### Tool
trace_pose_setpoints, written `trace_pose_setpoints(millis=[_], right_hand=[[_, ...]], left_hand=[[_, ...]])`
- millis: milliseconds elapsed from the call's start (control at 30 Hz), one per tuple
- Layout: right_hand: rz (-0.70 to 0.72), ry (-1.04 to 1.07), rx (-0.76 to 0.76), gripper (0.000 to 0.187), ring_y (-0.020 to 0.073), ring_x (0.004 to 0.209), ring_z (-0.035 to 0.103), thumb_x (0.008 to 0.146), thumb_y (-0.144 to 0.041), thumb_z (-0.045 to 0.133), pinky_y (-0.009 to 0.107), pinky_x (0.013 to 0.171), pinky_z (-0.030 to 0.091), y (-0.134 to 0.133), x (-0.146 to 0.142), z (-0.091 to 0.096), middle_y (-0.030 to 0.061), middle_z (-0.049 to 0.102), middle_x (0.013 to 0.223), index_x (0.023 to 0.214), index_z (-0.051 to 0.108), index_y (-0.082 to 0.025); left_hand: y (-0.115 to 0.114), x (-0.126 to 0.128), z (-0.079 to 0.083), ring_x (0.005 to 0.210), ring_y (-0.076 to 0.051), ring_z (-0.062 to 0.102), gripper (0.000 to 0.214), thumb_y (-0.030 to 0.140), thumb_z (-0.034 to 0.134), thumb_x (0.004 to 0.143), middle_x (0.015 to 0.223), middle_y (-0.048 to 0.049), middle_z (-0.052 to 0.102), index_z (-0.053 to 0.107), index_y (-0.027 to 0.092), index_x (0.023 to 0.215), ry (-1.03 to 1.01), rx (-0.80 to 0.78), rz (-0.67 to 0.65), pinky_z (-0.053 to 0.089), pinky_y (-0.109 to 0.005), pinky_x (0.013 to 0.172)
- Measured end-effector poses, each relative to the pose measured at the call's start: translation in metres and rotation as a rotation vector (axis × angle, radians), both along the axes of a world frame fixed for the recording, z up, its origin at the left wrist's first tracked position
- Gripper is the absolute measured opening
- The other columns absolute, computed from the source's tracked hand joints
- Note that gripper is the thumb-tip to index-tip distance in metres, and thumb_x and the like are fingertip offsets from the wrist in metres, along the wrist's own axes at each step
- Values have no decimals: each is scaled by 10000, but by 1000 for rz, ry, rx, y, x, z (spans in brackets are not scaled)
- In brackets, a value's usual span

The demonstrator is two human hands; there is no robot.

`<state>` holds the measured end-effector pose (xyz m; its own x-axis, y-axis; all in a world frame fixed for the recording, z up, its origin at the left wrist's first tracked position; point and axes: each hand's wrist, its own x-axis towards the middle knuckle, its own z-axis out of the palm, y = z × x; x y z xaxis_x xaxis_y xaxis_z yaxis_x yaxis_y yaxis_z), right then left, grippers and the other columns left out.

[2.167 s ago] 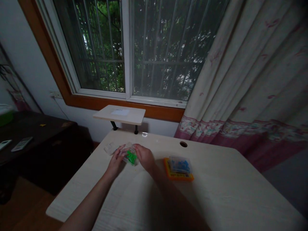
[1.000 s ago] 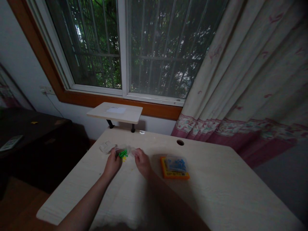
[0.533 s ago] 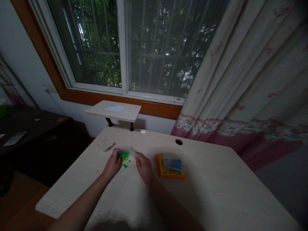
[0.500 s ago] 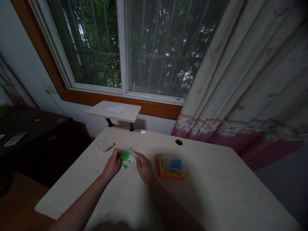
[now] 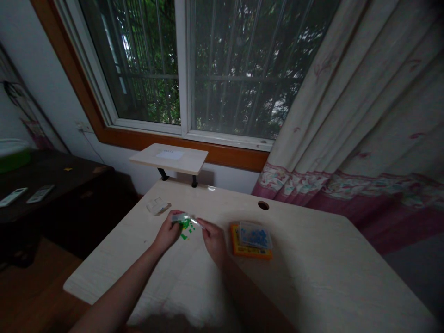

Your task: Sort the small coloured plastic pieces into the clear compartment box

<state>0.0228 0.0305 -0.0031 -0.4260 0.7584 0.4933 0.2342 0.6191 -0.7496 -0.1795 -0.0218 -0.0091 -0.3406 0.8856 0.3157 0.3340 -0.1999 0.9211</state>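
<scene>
Above the middle of the desk, a clear plastic bag (image 5: 183, 216) is stretched between my two hands. My left hand (image 5: 169, 231) grips its left end with closed fingers. My right hand (image 5: 212, 238) pinches the shiny right end. Small green pieces (image 5: 186, 225), with a few yellowish ones, lie beneath and just in front of the bag, loose on the desktop. Whether some are still inside the bag I cannot tell. Behind my left hand lies another clear plastic package (image 5: 157, 206).
Right of my hands, a clear box of blue pieces (image 5: 255, 235) rests on an orange-yellow box (image 5: 239, 249). A small raised shelf (image 5: 145, 157) bearing a paper label stands at the desk's back, near a round hole (image 5: 263, 205). A dark table (image 5: 83, 175) with remotes is at left.
The bag has tilted flatter between my hands, and more green pieces show spread on the desk. The whole view has shifted slightly, so everything appears farther right.
</scene>
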Motion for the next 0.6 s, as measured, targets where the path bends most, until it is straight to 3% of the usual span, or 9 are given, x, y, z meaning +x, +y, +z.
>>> trace_pose_setpoints(millis=[200,300,433,600], right_hand=[[39,5,23,484,160,1053,682,775,-58,439,353,1000,529,-2,0,-1,-2,718,1144,1116,715,-261],[72,-8,33,482,152,1056,680,784,-53,445,337,1002,525,-3,0,-1,-12,717,1145,1125,709,-269],[24,27,51,455,153,1080,667,844,-92,463,324,1008,516,-3,0,-4,-6,698,1190,1210,664,-274],[-69,69,1,347,173,1027,688,910,-194,492,327,965,541,0,0,-4,10,714,1150,1197,672,-269]], left_hand=[[7,8,8,1056,-246,633,378,239,678,671,1114,-127,669,542,157,1015,-528,27,-62,470,-407,944],[8,10,8,1048,-248,640,403,291,725,675,1087,-123,678,538,156,1005,-636,64,-21,484,-410,921],[5,12,11,1044,-239,638,420,235,741,632,1094,-91,680,555,175,1004,-578,42,8,476,-397,940],[0,14,16,1027,-212,619,369,265,716,706,1115,-72,653,584,195,1043,-284,41,-48,483,-362,935]])
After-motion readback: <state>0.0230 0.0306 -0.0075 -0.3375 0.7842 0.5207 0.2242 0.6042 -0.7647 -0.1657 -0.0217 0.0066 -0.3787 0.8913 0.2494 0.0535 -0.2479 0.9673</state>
